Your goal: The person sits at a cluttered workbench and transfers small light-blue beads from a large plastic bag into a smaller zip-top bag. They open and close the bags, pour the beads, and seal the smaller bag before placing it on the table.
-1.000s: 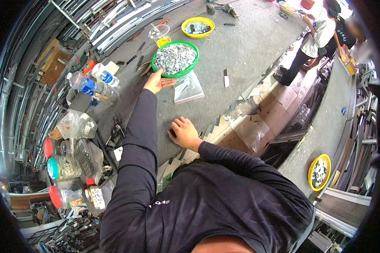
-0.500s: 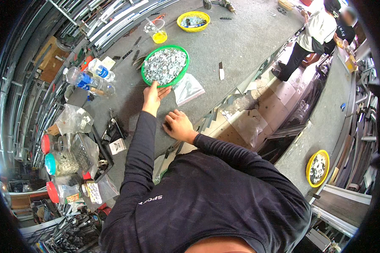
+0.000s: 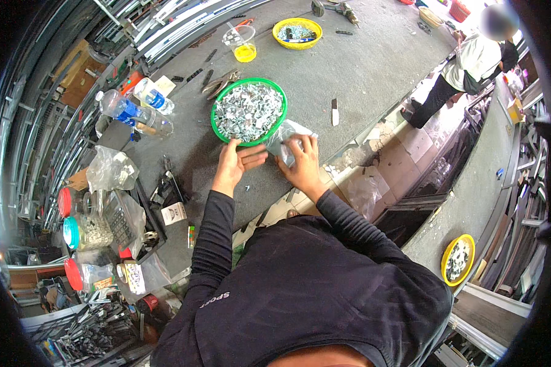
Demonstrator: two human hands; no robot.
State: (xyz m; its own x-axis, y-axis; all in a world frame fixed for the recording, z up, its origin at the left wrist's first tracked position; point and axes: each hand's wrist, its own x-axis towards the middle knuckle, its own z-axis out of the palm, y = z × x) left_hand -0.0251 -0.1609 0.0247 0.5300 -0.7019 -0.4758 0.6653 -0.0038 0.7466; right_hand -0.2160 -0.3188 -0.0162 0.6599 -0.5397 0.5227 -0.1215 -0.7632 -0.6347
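A round green basket (image 3: 217, 126) heaped with small silvery metal pieces (image 3: 250, 112) sits on the grey worktable (image 3: 373, 55). Just below its near rim is my left hand (image 3: 236, 164), palm partly up, fingers stretched out and holding nothing; the fingertips come close to the rim, and I cannot tell if they touch it. To its right, my right hand (image 3: 302, 165) has its fingers bent down onto a clear plastic bag (image 3: 298, 129), pinching its near part. The bag lies against the basket's right side, partly hidden by the hand.
Pliers (image 3: 220, 84) lie behind the basket. Farther back are a clear cup with yellow contents (image 3: 245, 52), a yellow basket (image 3: 297, 44) and a power drill (image 3: 337, 11). Bottles (image 3: 125, 113) and lidded jars (image 3: 89, 232) crowd the left. Another person (image 3: 471, 64) stands far right.
My right hand has moved forward from the table edge and taken hold of the plastic bag, which is now crumpled. My left hand's thumb has come off the basket's rim.
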